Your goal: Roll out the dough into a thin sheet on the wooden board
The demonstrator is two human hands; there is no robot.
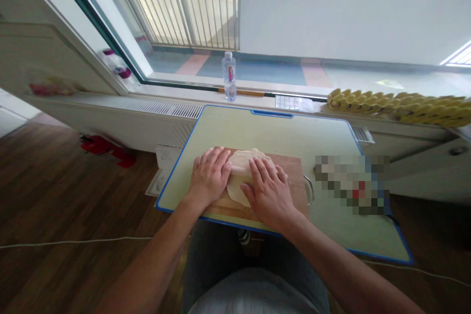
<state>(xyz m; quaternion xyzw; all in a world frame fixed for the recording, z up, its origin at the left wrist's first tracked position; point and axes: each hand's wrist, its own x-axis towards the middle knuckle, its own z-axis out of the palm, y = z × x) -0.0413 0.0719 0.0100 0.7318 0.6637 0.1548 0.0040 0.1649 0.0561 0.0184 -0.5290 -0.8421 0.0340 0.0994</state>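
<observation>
Two hands (pixel 210 176) (pixel 270 189), one dough sheet (pixel 238 190), one board (pixel 295 176), one table (pixel 243 130)

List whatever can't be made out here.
All in the head view:
Ends of the rolling pin: hidden under the left hand and right hand.
Part of the dough: covered by the right hand.
Object on the table: obscured by pixelation.
Wording on the bottle: too small.

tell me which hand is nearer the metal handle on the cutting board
The right hand: the metal handle is at the right edge of the cutting board, while the left hand is over by its left edge.
</observation>
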